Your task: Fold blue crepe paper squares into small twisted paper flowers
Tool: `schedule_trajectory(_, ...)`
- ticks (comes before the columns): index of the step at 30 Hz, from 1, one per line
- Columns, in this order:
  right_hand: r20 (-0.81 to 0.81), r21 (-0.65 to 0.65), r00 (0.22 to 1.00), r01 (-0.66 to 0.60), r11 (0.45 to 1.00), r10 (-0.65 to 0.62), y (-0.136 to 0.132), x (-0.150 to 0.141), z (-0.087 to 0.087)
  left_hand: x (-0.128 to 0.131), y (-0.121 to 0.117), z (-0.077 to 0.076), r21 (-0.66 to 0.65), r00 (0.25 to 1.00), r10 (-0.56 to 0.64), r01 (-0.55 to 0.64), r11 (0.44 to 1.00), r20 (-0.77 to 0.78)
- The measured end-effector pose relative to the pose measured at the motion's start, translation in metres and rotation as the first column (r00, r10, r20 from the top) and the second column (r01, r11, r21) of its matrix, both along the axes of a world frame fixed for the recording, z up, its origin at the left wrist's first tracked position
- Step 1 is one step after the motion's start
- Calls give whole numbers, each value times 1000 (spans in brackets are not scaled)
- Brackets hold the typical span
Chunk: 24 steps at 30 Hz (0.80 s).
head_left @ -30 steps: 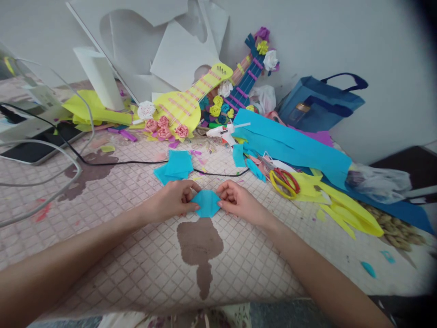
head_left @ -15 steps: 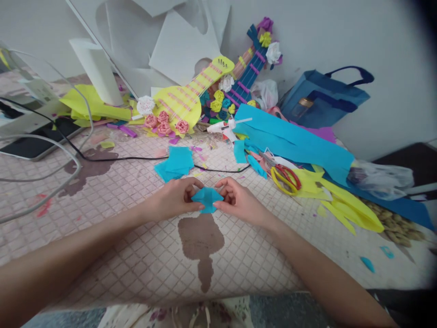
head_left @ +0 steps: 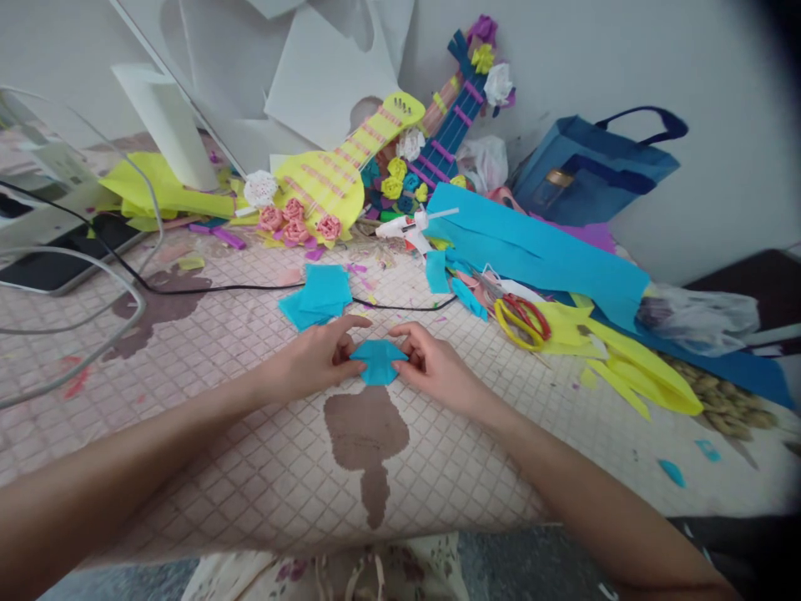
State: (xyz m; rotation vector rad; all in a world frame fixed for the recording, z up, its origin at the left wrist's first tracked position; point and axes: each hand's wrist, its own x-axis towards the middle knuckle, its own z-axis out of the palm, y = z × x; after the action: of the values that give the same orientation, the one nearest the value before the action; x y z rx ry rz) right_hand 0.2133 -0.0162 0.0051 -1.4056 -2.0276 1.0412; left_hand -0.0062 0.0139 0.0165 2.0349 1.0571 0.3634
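Observation:
Between my two hands is a small piece of blue crepe paper (head_left: 379, 364), with pointed left and right ends and a crease near its middle. My left hand (head_left: 319, 357) pinches its left end between thumb and fingers. At the right end, my right hand (head_left: 433, 364) grips it the same way, thumb on the near face. Just beyond my left hand lies a stack of blue paper squares (head_left: 325, 288). The held paper is above a brown guitar-shaped patch (head_left: 368, 430) on the quilted table cover (head_left: 250, 476).
A white glue gun (head_left: 404, 227) lies behind my hands. Scissors (head_left: 522, 321) with red and yellow handles rest at right among yellow paper scraps (head_left: 651, 367). A yellow paper guitar (head_left: 331, 188) leans at the back. A black cable (head_left: 250, 288) crosses the table; a blue bag (head_left: 581, 179) stands far right.
The thumbs have shifted on the blue paper, and the index fingers are lifted off its upper edge. More of its face shows. The camera view has moved slightly.

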Motion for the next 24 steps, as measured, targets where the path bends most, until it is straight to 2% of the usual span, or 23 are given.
schedule_trajectory(4,-8,2,1000,-10,1000,10,1,2,1,0,-1,-1,-4,999,38,-38,999,16)
schedule_trajectory(7,-68,-30,998,-19,999,17,1,4,-1,-1,0,-2,-38,999,20,-18,999,47)
schedule_trajectory(12,-235,-161,972,-30,986,-9,3,9,-4,-4,3,-2,-270,984,20,28,962,176)
schedule_trajectory(15,-187,-109,982,-26,994,5,2,11,-2,-7,4,1,-335,986,66,-11,942,151)
schedule_trajectory(17,-79,5,997,4,1000,-4,0,12,-1,-11,5,4,-234,996,70,-54,971,58)
schedule_trajectory(19,16,138,1000,14,990,-16,-2,12,1,-16,6,7,22,995,86,-85,996,-53)
schedule_trajectory(21,87,255,996,-52,965,31,-4,13,2,-20,7,9,288,993,74,-43,957,-97)
schedule_trajectory(22,128,311,989,-114,944,77,-5,13,3,-21,7,9,381,995,26,11,925,-92)
schedule_trajectory(24,227,416,957,-265,870,183,-6,14,5,-21,6,8,496,986,-144,164,853,-78)
